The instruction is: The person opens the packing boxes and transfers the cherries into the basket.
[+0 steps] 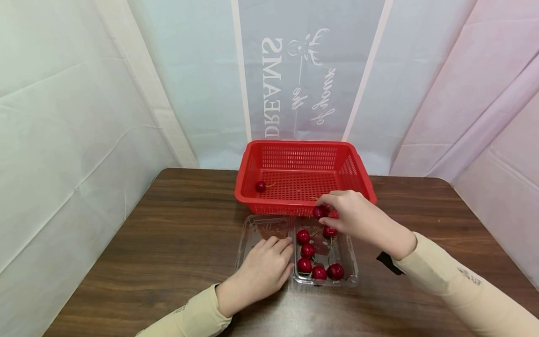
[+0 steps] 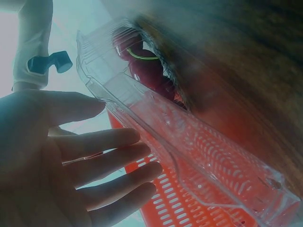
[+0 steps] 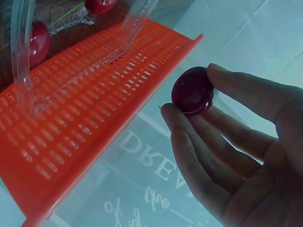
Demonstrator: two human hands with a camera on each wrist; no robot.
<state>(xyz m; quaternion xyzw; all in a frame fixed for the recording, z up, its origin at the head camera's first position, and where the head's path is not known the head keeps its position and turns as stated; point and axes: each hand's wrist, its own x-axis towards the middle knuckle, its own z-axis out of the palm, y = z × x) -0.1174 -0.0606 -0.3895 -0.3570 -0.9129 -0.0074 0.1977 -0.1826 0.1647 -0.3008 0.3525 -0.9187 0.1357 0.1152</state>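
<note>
My right hand [image 1: 353,216] pinches a dark red cherry [image 3: 193,91] between thumb and fingertips, above the near rim of a red plastic basket [image 1: 366,186]. One cherry [image 1: 260,186] with a stem lies at the left inside that basket. In front of it on the table stands an opened clear plastic clamshell box [image 1: 353,271]. Several cherries, among them a glossy one [image 1: 335,271], lie in its right half. My left hand [image 1: 263,267] is over the left half, fingers near the middle fold. In the left wrist view its fingers [image 2: 118,138] are extended beside the box wall.
A dark brown wooden table [image 1: 177,224] carries everything. Pale cloth [image 1: 202,70] hangs behind and at both sides, with mirrored lettering [image 1: 273,86] beyond the basket. A black strap piece [image 1: 389,263] shows under the right sleeve.
</note>
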